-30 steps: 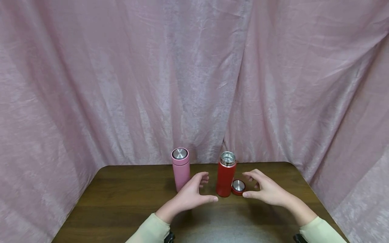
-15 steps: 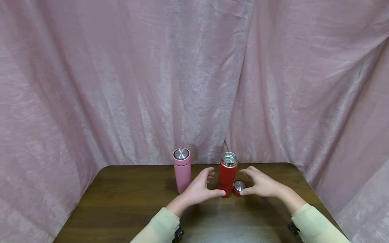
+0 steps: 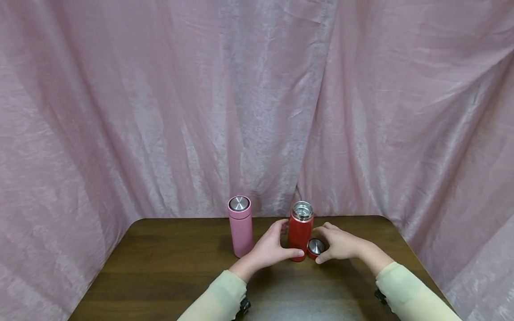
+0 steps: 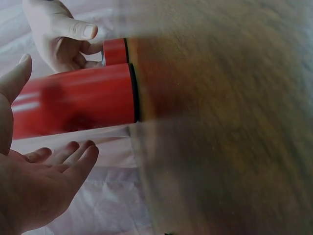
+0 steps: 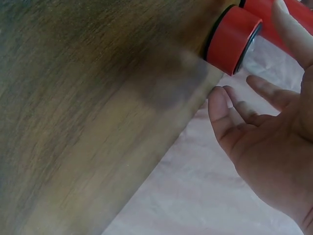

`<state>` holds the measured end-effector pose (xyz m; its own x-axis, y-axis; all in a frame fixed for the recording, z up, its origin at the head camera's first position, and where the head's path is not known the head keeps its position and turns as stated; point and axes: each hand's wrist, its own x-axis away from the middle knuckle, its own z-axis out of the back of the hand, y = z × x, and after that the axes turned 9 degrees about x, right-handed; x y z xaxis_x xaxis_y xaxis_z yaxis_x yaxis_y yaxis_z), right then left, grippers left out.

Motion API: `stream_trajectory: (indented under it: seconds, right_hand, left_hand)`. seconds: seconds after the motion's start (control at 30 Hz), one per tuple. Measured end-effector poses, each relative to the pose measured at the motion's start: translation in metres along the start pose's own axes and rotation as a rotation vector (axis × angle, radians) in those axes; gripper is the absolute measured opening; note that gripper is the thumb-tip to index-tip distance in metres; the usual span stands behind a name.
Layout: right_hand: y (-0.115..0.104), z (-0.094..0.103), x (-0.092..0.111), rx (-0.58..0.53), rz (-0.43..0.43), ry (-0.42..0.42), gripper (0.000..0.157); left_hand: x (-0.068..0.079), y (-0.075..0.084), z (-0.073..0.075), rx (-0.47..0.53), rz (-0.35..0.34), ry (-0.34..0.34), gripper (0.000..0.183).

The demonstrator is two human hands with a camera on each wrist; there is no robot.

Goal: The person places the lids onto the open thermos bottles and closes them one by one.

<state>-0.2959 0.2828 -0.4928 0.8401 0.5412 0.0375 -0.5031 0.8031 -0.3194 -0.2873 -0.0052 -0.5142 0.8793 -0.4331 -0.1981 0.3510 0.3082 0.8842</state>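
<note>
Red vacuum flask point(image 3: 299, 232) stands upright, uncapped, on the worktop point(image 3: 176, 254); we expect stiff, smooth, fairly weighty metal, best wrapped at mid-body. The left grip point(image 3: 270, 250) spreads about it, unclosed; the right grip point(image 3: 340, 244), also released, arches over the adjacent red cap point(image 3: 316, 246), probably light, best pinched by its sidewall. We can read no lettering.

Left hand point(image 4: 39, 188), thumb and fingers apart, around red bottle point(image 4: 85, 100); right hand point(image 4: 57, 35) near red lid point(image 4: 116, 51) beside bottle.
</note>
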Motion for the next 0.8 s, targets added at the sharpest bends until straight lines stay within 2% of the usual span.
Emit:
stream_trajectory:
  seconds: [0.27, 0.8]
  right_hand:
    - [-0.001, -0.004, -0.004, 0.007, -0.005, -0.030, 0.083]
    - [0.000, -0.009, -0.014, 0.075, 0.006, -0.046, 0.082]
  left_hand:
    - [-0.003, -0.001, -0.008, -0.014, 0.026, -0.029, 0.102]
    - [-0.011, -0.003, -0.016, 0.020, 0.039, -0.031, 0.099]
